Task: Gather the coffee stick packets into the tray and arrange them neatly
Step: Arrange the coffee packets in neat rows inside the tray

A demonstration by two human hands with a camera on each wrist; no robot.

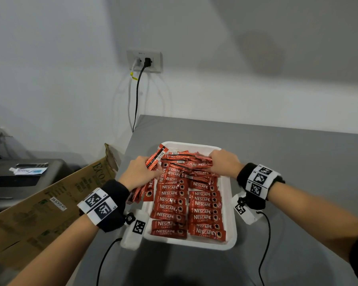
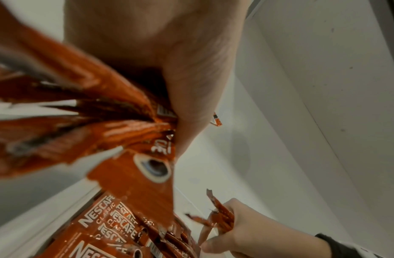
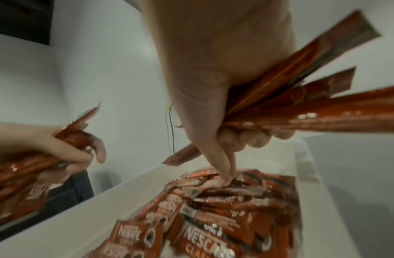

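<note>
A white tray (image 1: 229,219) on the grey counter holds red coffee stick packets (image 1: 170,209): two neat columns in its near part and a loose heap (image 1: 186,162) at its far end. My left hand (image 1: 140,172) grips a bundle of packets (image 2: 103,108) over the tray's left rim, their ends sticking out both ways. My right hand (image 1: 223,162) is over the far right of the heap; it clutches several packets (image 3: 302,97) in its curled fingers, while its thumb and forefinger (image 3: 224,167) pinch into the heap below.
A long cardboard box (image 1: 50,207) lies off the counter's left edge, beside a dark appliance (image 1: 23,178). Two cables run from a wall socket (image 1: 145,61) behind the counter. Wrist camera cords (image 1: 265,244) trail over the bare grey counter (image 1: 298,162).
</note>
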